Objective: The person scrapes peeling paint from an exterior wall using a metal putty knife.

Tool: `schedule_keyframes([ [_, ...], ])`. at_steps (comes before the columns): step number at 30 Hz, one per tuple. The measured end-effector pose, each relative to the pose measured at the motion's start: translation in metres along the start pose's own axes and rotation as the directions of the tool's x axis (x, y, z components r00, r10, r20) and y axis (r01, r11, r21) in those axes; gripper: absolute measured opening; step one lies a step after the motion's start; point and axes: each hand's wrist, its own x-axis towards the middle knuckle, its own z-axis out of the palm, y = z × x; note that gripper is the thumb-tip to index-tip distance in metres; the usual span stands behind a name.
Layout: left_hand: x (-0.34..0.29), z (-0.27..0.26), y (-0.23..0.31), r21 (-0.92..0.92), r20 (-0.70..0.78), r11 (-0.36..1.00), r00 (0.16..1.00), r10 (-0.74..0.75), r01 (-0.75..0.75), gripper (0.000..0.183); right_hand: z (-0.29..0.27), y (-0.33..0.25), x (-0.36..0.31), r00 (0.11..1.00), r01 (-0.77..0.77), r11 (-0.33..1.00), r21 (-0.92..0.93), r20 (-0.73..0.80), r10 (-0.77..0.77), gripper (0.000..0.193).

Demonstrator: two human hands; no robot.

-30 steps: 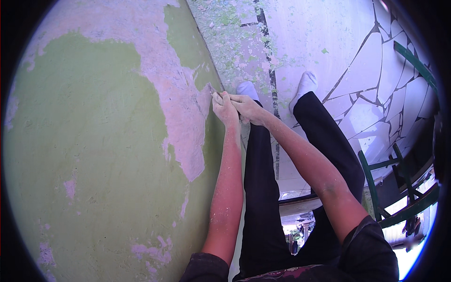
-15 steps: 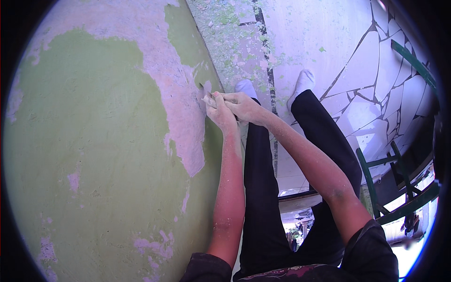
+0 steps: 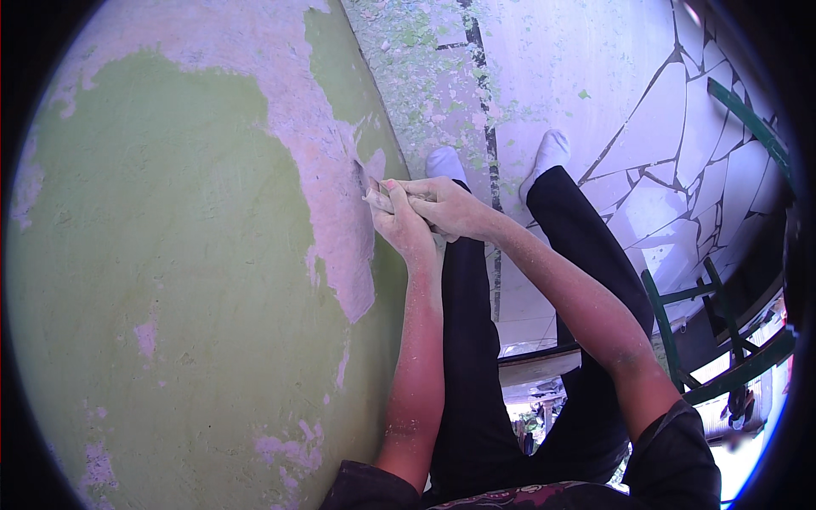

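Observation:
Both hands are closed together on a paint scraper [image 3: 362,177], its thin blade set against the wall [image 3: 195,238]. My left hand [image 3: 405,231] is the nearer one, its thumb lying along the tool beside whitish, dust-covered fingers. Just to its right, my right hand [image 3: 449,206] overlaps it and grips from the other side. Most of the handle is hidden inside the hands. Around the blade the wall is bare and pinkish-white; green paint borders this stripped patch [image 3: 327,204]. Pale dust coats both hands and forearms.
Green and pale paint flakes [image 3: 416,38] litter the floor along the wall's foot. My socked feet [image 3: 444,161] stand on white tiles, with irregular broken-tile paving [image 3: 654,200] to the right. A dark green metal frame [image 3: 671,331] stands at the right.
The scraper and both hands have shifted slightly down and toward the wall, and the blade now lies over the bare patch. The view has moved a little too. The grip looks the same.

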Motion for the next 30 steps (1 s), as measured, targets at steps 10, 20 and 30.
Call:
schedule_keyframes([
  [10,0.002,0.023,0.007,0.140,-0.017,0.984,0.993,0.113,-0.109,0.044,-0.015,-0.022,0.001,0.991,-0.128,0.986,0.105,0.055,0.122,0.036],
  [20,0.024,0.015,0.006,0.081,-0.007,0.992,0.995,0.098,-0.097,0.038,-0.014,-0.029,0.015,0.992,-0.109,0.982,0.156,0.077,0.098,0.036],
  [30,0.039,0.012,0.006,0.147,0.005,0.988,0.999,0.045,-0.046,0.038,-0.016,-0.026,0.026,0.986,-0.140,0.985,0.104,0.100,0.130,0.043],
])
